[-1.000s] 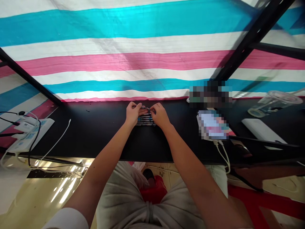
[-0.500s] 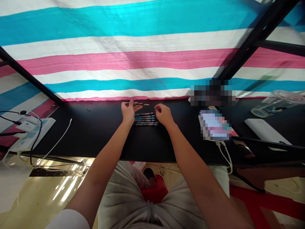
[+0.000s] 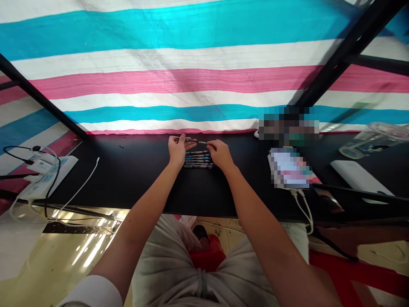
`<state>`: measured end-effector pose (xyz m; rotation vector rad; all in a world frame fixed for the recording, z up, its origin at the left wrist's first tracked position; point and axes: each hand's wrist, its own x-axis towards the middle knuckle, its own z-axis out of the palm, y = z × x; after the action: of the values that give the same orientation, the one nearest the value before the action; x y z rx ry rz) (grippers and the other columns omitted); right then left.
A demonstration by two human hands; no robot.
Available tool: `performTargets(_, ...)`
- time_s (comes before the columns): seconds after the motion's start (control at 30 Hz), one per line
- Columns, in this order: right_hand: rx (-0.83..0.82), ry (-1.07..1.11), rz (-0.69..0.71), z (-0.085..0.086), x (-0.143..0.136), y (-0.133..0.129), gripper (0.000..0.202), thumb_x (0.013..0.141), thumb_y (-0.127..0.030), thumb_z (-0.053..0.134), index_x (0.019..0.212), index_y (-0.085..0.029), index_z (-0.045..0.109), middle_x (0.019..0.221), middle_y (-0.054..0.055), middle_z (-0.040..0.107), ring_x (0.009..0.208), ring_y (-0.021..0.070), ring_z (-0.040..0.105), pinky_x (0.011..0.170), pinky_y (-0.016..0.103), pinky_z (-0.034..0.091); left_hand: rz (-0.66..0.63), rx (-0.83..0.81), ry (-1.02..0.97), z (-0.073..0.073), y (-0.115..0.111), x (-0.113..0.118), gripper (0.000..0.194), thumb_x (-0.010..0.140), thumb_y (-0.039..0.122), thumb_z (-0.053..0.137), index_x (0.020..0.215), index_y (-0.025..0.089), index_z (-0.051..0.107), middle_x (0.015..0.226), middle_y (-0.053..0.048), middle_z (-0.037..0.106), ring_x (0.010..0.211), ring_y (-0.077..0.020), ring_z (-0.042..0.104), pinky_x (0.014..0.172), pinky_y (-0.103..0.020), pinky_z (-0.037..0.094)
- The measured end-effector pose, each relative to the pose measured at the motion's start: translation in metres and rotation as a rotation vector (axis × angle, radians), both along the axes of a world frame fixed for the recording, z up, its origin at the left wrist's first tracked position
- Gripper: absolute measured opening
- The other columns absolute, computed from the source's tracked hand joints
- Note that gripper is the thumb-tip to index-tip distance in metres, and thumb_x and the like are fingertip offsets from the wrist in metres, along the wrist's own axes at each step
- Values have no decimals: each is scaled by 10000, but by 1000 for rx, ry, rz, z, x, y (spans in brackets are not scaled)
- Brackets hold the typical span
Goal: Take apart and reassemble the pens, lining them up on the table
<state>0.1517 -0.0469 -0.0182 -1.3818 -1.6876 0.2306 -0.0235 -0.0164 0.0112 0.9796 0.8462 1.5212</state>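
Left hand (image 3: 177, 149) grips pen (image 3: 194, 141); no writing legible.

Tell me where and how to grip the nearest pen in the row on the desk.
I'd pinch the nearest pen across its middle, coming from above with a fingertip down its near side: it lies flat and sideways, that side bare, neighbours close behind it.
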Motion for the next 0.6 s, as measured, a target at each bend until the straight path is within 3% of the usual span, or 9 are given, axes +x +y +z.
performTargets(0.37, 19, 1, 43, 2, -6, -3, 215, 899, -258, 541, 963, -165, 724, 902, 101, 690, 814, 223, 614, 801, 357, 485, -62, 27, 27, 0, -7, 5, 373, 872, 382, 714, 883, 216, 380, 825, -14, 688, 816, -195, 754, 812, -397, 617)
performTargets(0.47, 16, -8, 79, 7, -10, -6, 220, 909, -331, 563, 953, -179, 716, 874, 81, 683, 786, 209, 599, 753, 334, 460, -99, 58, 117, -1, -9, 7, 337, 840, 367, 743, 845, 199, 451, 828, -22, 698, 808, -175, 734, 821, -366, 599)
performTargets(0.6, -28, -3, 83, 14, -13, -11, 256, 923, -379, 562, 793, -195, 684, 715, 32, 631, 683, 182, 545, 656, 310, 382, -91, 179, 318, 0, -11, 7, 212, 775, 279, 791, 792, 171, 609, 803, -16, 694, 793, -146, 683, 836, -291, 551)
